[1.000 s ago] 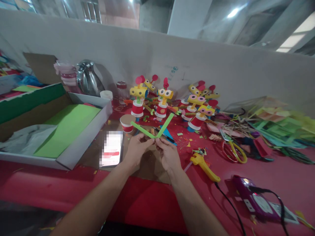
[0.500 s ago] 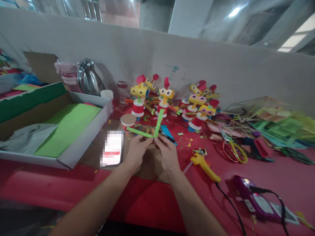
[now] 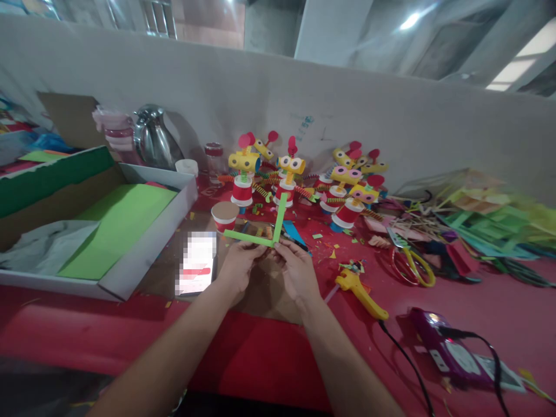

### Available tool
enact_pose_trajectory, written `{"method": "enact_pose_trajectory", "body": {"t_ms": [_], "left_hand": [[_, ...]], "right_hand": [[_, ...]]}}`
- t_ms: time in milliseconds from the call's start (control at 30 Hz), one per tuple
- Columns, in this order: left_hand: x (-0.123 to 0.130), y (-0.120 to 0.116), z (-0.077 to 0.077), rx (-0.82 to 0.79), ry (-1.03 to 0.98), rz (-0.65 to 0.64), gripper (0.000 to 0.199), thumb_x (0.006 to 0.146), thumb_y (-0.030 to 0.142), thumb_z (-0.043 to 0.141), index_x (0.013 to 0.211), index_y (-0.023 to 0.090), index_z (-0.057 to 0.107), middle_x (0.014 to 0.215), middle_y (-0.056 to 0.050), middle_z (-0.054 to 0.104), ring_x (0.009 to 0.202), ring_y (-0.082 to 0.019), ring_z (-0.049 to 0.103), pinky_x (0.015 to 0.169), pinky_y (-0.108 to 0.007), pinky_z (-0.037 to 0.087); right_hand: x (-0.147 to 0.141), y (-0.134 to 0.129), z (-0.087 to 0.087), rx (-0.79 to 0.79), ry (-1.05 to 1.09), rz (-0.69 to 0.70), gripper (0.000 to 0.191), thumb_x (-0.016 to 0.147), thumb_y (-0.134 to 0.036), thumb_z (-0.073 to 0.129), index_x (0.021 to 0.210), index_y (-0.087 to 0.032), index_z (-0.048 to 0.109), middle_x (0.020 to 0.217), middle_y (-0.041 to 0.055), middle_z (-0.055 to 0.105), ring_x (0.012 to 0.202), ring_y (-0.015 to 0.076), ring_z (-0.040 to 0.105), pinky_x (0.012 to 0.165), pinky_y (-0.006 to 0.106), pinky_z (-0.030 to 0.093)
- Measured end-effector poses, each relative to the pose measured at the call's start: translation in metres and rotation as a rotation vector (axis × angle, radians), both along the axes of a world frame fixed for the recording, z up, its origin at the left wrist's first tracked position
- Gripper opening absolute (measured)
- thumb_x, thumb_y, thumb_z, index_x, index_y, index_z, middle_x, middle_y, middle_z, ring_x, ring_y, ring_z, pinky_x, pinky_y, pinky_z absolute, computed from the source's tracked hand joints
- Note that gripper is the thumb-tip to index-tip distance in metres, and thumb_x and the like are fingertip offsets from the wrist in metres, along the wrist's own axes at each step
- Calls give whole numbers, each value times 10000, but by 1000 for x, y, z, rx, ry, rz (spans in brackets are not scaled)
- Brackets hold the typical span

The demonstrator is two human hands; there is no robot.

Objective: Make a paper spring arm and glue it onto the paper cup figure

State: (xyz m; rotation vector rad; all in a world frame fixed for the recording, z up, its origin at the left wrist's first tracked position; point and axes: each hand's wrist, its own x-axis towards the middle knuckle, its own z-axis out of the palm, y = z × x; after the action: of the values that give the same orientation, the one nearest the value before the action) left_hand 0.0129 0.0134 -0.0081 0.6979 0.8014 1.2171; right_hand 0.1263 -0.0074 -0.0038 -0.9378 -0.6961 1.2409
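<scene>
Two narrow green paper strips point(image 3: 281, 217) meet at one end in an L shape. One strip points away from me and the other runs out to the left. My left hand point(image 3: 241, 265) pinches them just left of the corner. At the corner itself, the thumb and fingers of my right hand point(image 3: 296, 267) are closed on the strips. The fingertips hide part of the join. Below my hands lies a sheet of brown cardboard point(image 3: 269, 298). Just beyond the left strip stands a red and white paper cup point(image 3: 225, 217).
Several paper-cup robots point(image 3: 290, 174) stand along the wall. A phone point(image 3: 197, 263) and a white box point(image 3: 147, 243) with green paper are to the left. On the right are a yellow glue gun point(image 3: 362, 295), scissors point(image 3: 412, 263), a purple device point(image 3: 452, 347) and paper scraps point(image 3: 486, 214).
The left strip has turned slightly and now lies at a wider angle to the other strip. Both hands keep their pinch, and the view has shifted a little.
</scene>
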Motion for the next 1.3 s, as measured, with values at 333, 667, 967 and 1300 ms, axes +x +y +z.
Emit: {"method": "enact_pose_trajectory", "body": {"t_ms": [333,667,967,1300], "left_hand": [[-1,3,-4,-33,-44,-26,327,487,194,876,766,125,722,700,-28,695,647,-106,616,696,-248,482],[-3,0,-2,41,59,13,292,560,224,848,785,124,693,747,-25,681,669,-114,637,730,-275,503],[-3,-1,0,62,91,23,335,542,247,858,825,119,730,780,-56,709,705,-146,658,753,-319,542],[-2,-1,2,35,107,83,313,521,269,865,771,128,739,753,-53,702,699,-146,638,784,-344,529]], "right_hand": [[-1,-1,2,9,48,28,197,575,-261,812,741,-182,743,693,-13,682,611,94,560,640,245,447],[-3,0,-12,54,-9,-38,218,574,-246,802,780,-206,742,709,-1,697,646,132,572,648,279,462],[-2,0,-20,61,-29,-14,230,585,-262,814,801,-205,756,747,13,732,699,150,622,723,311,494],[-6,-1,-11,72,-20,9,211,580,-210,809,782,-207,748,770,10,741,764,174,657,814,355,514]]}}
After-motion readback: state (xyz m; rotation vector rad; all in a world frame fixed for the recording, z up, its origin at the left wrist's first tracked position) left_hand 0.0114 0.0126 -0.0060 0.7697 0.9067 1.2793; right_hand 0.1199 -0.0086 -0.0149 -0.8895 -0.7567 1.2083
